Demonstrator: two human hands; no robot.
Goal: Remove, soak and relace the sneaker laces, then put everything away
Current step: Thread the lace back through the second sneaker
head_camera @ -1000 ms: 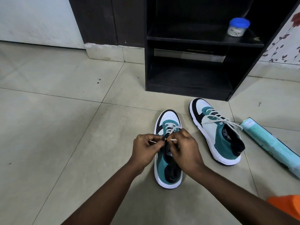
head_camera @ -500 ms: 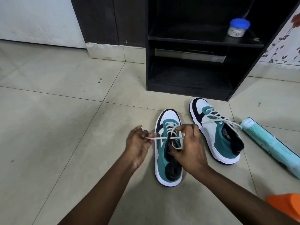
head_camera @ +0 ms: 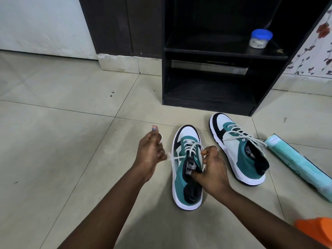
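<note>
Left hand (head_camera: 150, 151) grip pinches lace (head_camera: 175, 157); right hand (head_camera: 212, 170) grip grasps PUMA-labelled sneaker (head_camera: 186, 169) tongue.

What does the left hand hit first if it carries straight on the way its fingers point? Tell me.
Probably nothing close: the left hand, pinching the white lace, points up and away over bare floor tiles. Beyond lies the dark cabinet panel, though depth is unclear.
</note>
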